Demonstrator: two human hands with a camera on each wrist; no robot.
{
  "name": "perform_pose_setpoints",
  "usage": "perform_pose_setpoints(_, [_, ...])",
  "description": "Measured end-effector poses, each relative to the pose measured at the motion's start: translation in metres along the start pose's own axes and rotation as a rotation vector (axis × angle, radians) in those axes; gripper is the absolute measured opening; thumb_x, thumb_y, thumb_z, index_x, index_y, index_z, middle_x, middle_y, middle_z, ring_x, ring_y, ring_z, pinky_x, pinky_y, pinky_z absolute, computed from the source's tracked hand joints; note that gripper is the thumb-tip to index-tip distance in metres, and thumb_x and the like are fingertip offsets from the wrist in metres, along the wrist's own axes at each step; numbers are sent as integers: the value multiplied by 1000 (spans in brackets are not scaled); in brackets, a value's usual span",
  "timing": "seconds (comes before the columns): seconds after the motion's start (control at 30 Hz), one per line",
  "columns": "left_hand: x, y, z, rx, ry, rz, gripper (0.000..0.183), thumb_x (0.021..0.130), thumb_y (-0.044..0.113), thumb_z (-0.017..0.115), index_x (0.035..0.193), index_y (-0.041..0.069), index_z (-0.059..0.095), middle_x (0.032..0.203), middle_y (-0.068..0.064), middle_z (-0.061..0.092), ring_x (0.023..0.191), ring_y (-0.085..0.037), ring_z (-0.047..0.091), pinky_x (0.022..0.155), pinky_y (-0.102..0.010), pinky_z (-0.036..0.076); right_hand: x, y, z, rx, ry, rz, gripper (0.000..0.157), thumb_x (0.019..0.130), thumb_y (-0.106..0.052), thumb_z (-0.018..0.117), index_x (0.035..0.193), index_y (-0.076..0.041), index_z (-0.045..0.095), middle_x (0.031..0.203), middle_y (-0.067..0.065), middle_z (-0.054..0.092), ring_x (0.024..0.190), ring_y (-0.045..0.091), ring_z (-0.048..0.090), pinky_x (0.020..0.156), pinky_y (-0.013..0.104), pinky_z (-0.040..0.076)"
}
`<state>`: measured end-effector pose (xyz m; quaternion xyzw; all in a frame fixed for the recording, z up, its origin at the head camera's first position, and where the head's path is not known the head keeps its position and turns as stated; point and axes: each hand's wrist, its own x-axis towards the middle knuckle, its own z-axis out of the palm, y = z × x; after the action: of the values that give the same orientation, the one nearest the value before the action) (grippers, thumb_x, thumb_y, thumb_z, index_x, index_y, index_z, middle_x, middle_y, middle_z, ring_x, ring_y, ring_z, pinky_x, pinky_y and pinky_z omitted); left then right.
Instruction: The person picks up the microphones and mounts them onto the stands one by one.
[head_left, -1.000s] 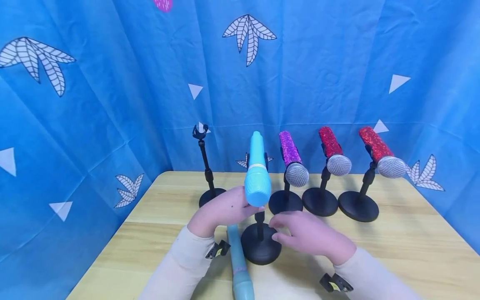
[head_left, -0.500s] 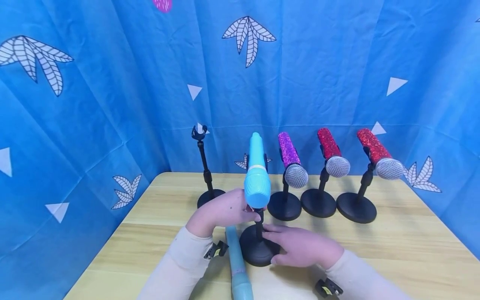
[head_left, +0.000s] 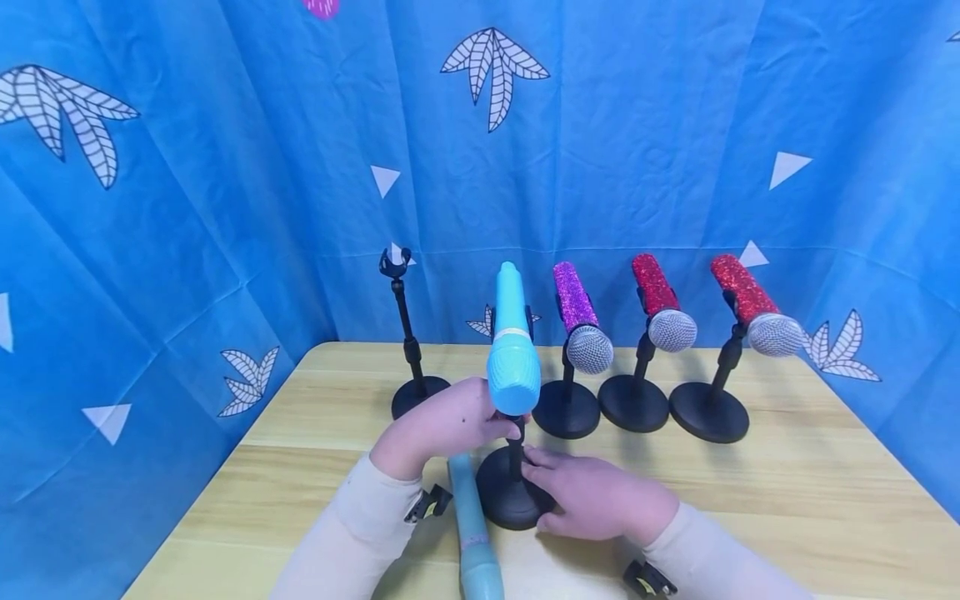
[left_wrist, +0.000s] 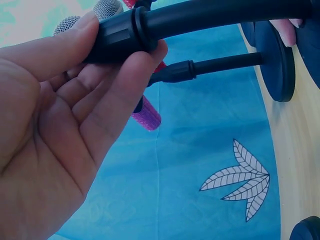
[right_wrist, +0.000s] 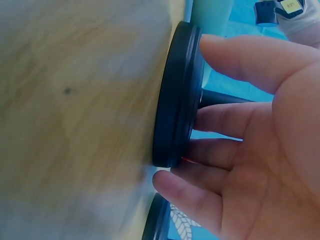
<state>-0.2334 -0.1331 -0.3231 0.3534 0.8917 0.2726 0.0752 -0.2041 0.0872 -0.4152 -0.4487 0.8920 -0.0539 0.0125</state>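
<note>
Two hands steady one stand on the counter: left hand clamped round its pole, right hand flat on its base. Sliding it into line looks next.

We see a light blue microphone clipped in a black desk stand at the table's centre front, its rounded head tilted toward us, its slim handle pointing up to twelve o'clock. The stand's thin post rises upright from a round flat base that sits flat on the pale wood.
</note>
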Motion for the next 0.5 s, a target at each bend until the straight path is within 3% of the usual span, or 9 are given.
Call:
perform_pose_setpoints(0.27, [-2,4,3,117,33,1,12,86,28,68,91,20,60,75,11,57,69,-6,54,66,-22,46,1,-2,-1,-36,2,12,67,83,-47,63,135,-7,49,143,17,39,124,27,46,92,39,45])
perform_pose_setpoints(0.5, [-1,7,6,137,78,-2,19,86,30,68,98,19,59,78,12,57,71,-4,55,67,-21,47,1,-4,-2,-73,7,15,68,82,-47,64,134,-6,50,142,18,40,121,28,49,88,40,47])
